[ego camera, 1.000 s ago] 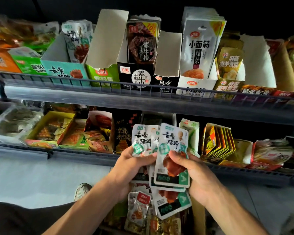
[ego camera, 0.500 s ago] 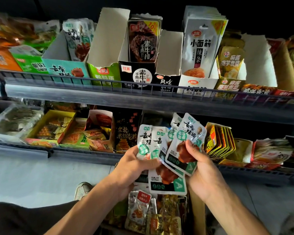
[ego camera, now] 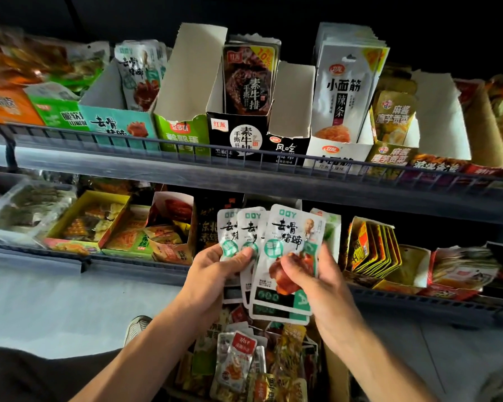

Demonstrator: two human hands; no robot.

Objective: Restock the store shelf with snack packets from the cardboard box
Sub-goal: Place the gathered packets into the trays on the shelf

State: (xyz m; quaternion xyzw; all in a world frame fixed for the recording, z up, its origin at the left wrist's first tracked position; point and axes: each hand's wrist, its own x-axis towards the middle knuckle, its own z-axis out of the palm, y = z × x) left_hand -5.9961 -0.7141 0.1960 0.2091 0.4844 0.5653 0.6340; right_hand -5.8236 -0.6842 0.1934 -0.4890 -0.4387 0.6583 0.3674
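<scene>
1. Two bare forearms reach up from the bottom edge and meet in front of the lower shelf [ego camera: 128, 258].
2. The left hand [ego camera: 215, 274] pinches a fan of white snack packets [ego camera: 246, 233], its thumb lying across their fronts and its fingers hidden behind them.
3. The right hand [ego camera: 311, 274] grips the front packet [ego camera: 288, 256], its fingers curled over the printed picture of glazed meat.
4. Half a second ago the front packet leaned to the right, clear of the fan; it now stands upright, squared against the others. A second ago it sat lower in the hands.
5. The packets are white with a teal stripe, bold black Chinese lettering, a green round badge and a dark band along the bottom edge. At least three overlap, tops up.
6. They are held in the air just in front of the lower shelf, above the cardboard box [ego camera: 336, 369], which sits between the arms at the bottom and is full of mixed packets.
7. On the upper shelf [ego camera: 186, 175], a teal display carton [ego camera: 119, 124] with the same lettering holds a few matching packets [ego camera: 140, 74].
8. A shoe [ego camera: 137, 327] shows on the pale floor, left of the box.
</scene>
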